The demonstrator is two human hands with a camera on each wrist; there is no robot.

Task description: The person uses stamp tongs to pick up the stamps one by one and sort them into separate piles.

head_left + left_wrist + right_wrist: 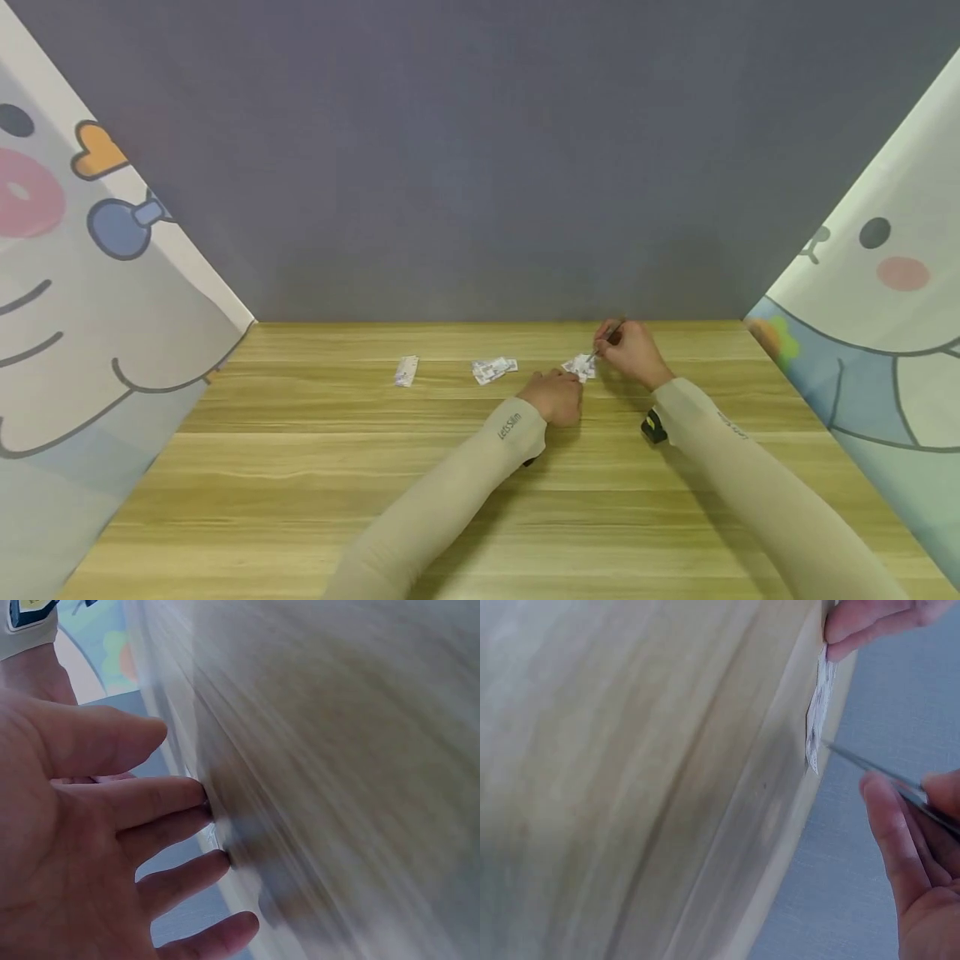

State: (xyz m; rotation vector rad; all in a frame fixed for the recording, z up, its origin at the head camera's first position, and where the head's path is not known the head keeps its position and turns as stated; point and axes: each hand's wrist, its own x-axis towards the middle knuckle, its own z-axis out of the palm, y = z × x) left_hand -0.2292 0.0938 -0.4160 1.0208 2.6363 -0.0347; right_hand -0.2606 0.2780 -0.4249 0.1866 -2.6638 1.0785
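Observation:
My right hand [634,352] pinches a pair of thin metal tweezers [874,769] between thumb and fingers. Their tips point at a small pile of white printed paper slips [579,367] on the table; whether they touch the paper I cannot tell. On the near side of that pile lies my left hand [555,398], its fingertips pressing at the edge of the slips [822,705]. The left wrist view shows the left fingers [180,881] fairly straight and spread, the tips down on the wood.
A second loose pile of slips [492,369] lies left of the hands, and a neater narrow stack [407,371] farther left. A grey panel [480,167] rises at the wooden table's [300,467] back edge. Cartoon-printed sheets [885,333] flank both sides.

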